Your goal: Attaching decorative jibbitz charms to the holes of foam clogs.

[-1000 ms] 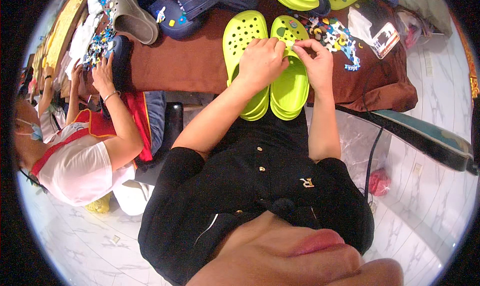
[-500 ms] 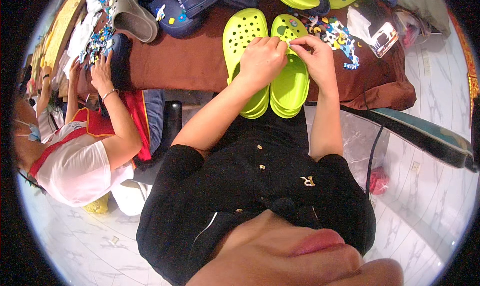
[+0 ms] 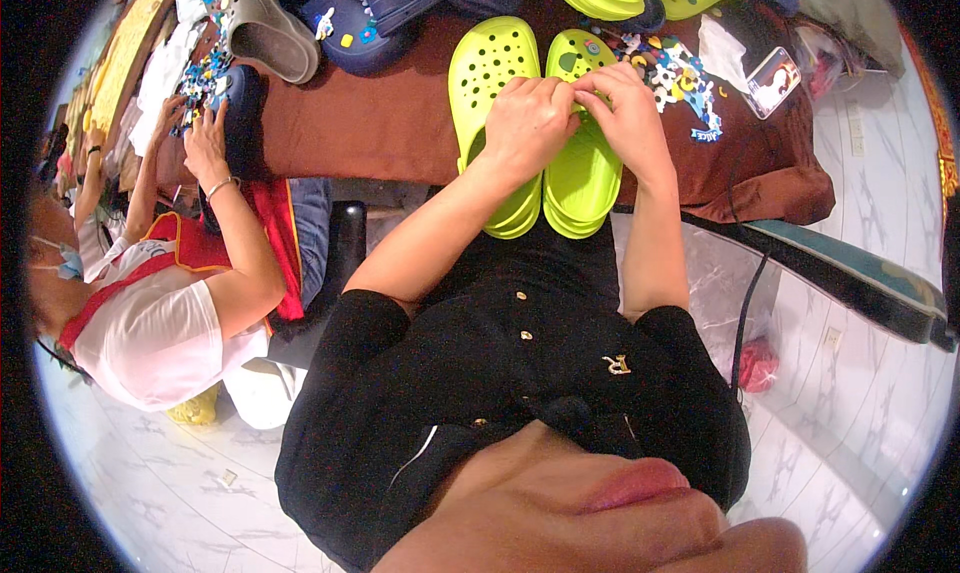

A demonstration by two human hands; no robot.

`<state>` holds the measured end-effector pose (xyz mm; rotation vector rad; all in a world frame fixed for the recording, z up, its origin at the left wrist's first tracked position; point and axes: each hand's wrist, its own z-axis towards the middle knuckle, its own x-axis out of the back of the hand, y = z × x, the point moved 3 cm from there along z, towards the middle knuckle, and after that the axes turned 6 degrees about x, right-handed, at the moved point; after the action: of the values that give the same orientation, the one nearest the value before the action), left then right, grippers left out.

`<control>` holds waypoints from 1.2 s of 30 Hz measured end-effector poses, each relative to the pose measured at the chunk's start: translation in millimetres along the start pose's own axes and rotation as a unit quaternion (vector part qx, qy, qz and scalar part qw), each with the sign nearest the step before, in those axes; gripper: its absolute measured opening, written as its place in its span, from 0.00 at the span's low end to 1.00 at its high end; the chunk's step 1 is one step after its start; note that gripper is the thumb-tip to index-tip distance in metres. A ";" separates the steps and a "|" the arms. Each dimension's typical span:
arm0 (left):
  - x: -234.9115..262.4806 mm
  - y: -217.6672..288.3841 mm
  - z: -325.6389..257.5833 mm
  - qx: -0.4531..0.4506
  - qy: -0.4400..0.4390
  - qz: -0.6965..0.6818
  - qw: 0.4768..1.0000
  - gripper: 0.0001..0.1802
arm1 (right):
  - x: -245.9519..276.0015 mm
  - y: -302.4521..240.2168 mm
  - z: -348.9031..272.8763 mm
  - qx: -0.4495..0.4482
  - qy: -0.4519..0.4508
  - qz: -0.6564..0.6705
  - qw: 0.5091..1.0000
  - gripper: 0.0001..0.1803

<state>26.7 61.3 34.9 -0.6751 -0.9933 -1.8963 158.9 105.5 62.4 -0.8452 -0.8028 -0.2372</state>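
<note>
- Left clog (image 3: pixel 490 63) and right clog (image 3: pixel 584 188) set at counter (image 3: pixel 350 133) edge.
- Charms (image 3: pixel 591 48) seen on right clog; left toe seen bare, seemingly unfinished.
- Left hand (image 3: pixel 532 123), right hand (image 3: pixel 622 110) met over right clog; grip contents cannot be told.

Two lime-green perforated clogs (image 3: pixel 582 178) sit side by side.

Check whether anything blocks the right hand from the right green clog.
Nothing visible stands between the right hand and the right green clog; the left hand, close beside it, partly hides the clog's upper.
</note>
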 end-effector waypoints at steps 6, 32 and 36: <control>2.1 1.3 0.6 0.005 -0.011 0.002 1.000 0.15 | 4.0 0.8 -3.4 0.059 -0.022 0.007 0.998 0.08; 2.1 -3.5 0.9 0.011 -0.038 -0.025 0.999 0.14 | -16.7 12.8 -14.8 0.103 0.057 -0.024 0.993 0.18; 2.6 -4.2 1.7 0.015 -0.036 -0.031 0.999 0.13 | -15.7 11.4 -12.2 0.110 0.053 -0.024 0.992 0.17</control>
<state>21.9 62.9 36.2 -0.7076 -1.0979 -1.9177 160.3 102.2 39.7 -0.6023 -0.7351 -0.2289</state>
